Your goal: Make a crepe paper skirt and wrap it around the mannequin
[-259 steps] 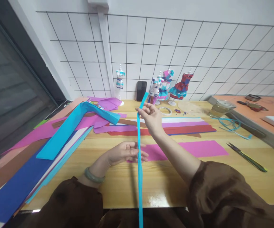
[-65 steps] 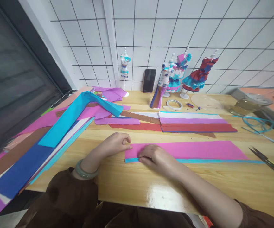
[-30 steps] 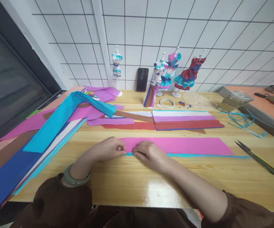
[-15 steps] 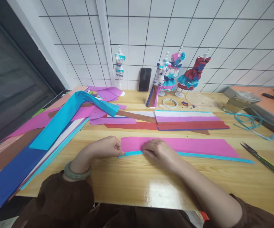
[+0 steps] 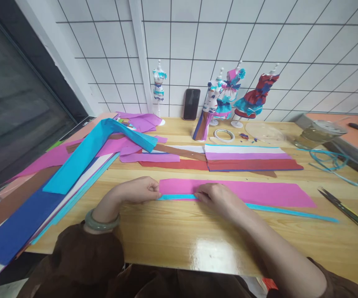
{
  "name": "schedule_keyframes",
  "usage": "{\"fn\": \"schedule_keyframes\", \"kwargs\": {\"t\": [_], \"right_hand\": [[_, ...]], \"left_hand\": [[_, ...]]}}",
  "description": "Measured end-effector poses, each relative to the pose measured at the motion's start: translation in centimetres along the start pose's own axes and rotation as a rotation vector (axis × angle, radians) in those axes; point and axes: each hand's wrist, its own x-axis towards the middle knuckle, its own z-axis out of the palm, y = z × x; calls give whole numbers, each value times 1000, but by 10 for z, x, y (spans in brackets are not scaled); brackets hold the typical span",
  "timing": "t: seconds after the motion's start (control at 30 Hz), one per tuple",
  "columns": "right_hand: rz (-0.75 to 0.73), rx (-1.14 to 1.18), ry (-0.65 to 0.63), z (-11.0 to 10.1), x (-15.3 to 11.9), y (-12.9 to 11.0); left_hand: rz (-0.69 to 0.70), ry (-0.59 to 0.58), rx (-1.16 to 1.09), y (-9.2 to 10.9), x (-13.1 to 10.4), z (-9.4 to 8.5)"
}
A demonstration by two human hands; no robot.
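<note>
A long pink crepe-paper strip [image 5: 268, 193] lies flat on the wooden table in front of me. Along its near edge runs a narrow blue paper strip [image 5: 179, 197]. At the left end my left hand [image 5: 143, 189] is closed, its fingertips pinching the end of the blue strip at the pink strip's corner. My right hand [image 5: 214, 196] has its fingers together, gripping the blue strip against the pink one, left of the pink strip's middle. Beyond that hand the blue strip slants away from the pink edge and lies on the table. My right fingers hide part of both strips.
Scissors [image 5: 348, 211] lie at the right. Stacked coloured strips [image 5: 247, 156] lie behind the pink one, with a heap of strips [image 5: 82, 159] at left. Dressed mini mannequins [image 5: 253, 97], a phone [image 5: 191, 104] and a tape roll [image 5: 224, 135] stand or lie at the back.
My right hand has slid a little to the right along the blue strip. The blue strip's left part has shifted up onto the pink; its loose right part has swung nearer to me.
</note>
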Motion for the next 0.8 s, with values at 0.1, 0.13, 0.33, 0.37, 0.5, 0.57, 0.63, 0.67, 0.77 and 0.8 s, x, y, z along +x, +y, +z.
{"fn": "schedule_keyframes", "kwargs": {"t": [0.1,0.13,0.33,0.37,0.5,0.57,0.63,0.67,0.77,0.8], "right_hand": [[28,31,-14,-1,-2,1],[44,46,-18,-2,-2,1],[116,73,-27,-7,-4,0],[110,73,-30,-7,-5,-1],[83,97,-47,-6,-6,-2],[71,109,-51,-6,-6,-3],[57,114,-52,-5,-6,-2],[54,114,-56,-4,-6,-2],[69,110,-77,-3,-5,0],[79,108,-80,-3,-5,0]], "left_hand": [[-10,-12,-38,-2,0,0],[-21,-17,-49,-2,0,0],[-71,-16,-36,-2,1,1],[-67,-10,-39,-1,1,1],[-39,6,-114,2,0,1],[-30,14,-129,3,0,1],[-26,12,-126,3,1,2],[-28,11,-121,2,2,2],[-53,35,-93,2,3,4],[-63,47,-84,2,3,5]]}}
